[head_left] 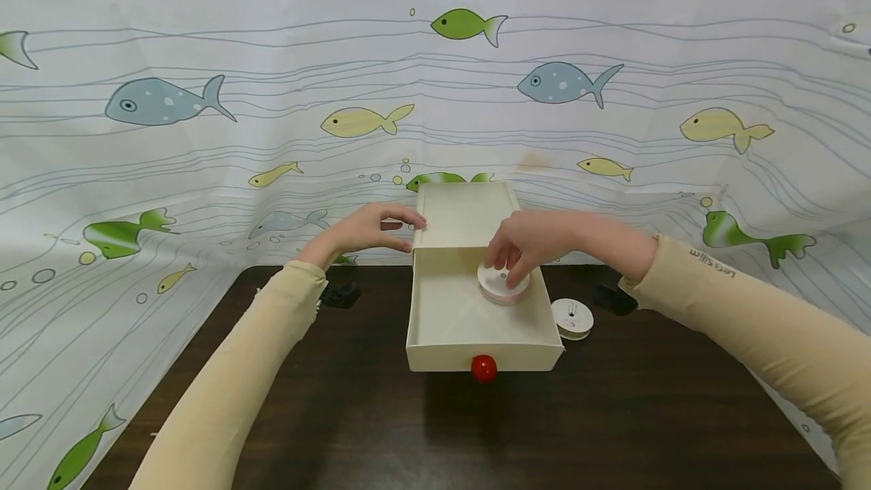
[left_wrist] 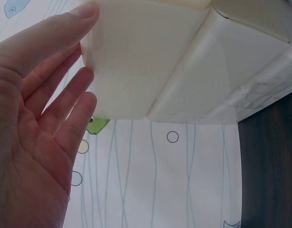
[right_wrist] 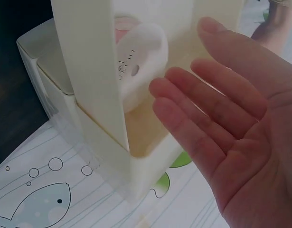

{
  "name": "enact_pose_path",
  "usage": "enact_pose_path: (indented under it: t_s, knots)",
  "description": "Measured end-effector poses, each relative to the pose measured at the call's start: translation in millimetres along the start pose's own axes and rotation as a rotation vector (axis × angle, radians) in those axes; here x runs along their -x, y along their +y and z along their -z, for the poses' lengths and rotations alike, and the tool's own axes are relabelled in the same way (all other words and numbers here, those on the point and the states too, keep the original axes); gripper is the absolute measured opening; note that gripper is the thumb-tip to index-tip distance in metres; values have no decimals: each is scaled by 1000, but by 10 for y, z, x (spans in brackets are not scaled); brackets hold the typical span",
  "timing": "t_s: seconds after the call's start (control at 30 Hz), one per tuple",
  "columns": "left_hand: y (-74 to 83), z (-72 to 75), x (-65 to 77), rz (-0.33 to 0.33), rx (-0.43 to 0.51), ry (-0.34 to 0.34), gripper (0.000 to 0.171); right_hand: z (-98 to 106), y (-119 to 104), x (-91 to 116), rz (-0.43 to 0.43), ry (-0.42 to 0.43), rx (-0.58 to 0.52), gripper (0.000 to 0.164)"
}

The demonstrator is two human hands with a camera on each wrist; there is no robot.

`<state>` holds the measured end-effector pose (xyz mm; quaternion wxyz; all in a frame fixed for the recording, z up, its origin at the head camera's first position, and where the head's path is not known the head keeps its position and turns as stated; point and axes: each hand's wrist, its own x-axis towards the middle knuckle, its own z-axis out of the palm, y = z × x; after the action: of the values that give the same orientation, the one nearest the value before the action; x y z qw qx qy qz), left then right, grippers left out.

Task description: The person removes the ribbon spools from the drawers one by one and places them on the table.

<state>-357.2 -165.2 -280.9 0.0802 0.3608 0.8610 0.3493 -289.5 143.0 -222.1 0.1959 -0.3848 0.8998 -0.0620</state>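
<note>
Spool [head_left: 499,290] in the drawer [head_left: 442,316] lay under your loosely spread right hand [head_left: 524,242]; steadying the box [head_left: 466,214] with your spread left hand [head_left: 370,227] seemed wise.

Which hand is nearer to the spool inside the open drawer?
Right: the right hand is over the spool; the left hand is at the left edge of the box.

On the dark brown tabletop [head_left: 340,414], a cream drawer box [head_left: 442,312], a white spool [head_left: 580,315] just beside it.
</note>
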Motion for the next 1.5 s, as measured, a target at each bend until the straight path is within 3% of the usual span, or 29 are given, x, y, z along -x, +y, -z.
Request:
enact_pose_path:
  t_s: [0.3, 0.57, 0.97, 1.4, 1.5]
  knots:
    - [-28, -3, -10, -3, 3, 5, 41, -83, -27, -65, -103, -66, -5, 43]
    - [-21, -6, -15, -6, 11, 12, 41, -99, -25, -107, -119, -87, 21, 46]
    - [-20, -4, -16, -4, 22, 23, 41, -150, -116, -245, 58, -78, 85, 45]
    - [-34, -16, -17, 10, 9, 29, 41, -210, -281, -414, 206, -36, 109, 46]
    - [-28, -13, -15, 11, 12, 26, 41, -210, -306, -432, 203, -32, 136, 51]
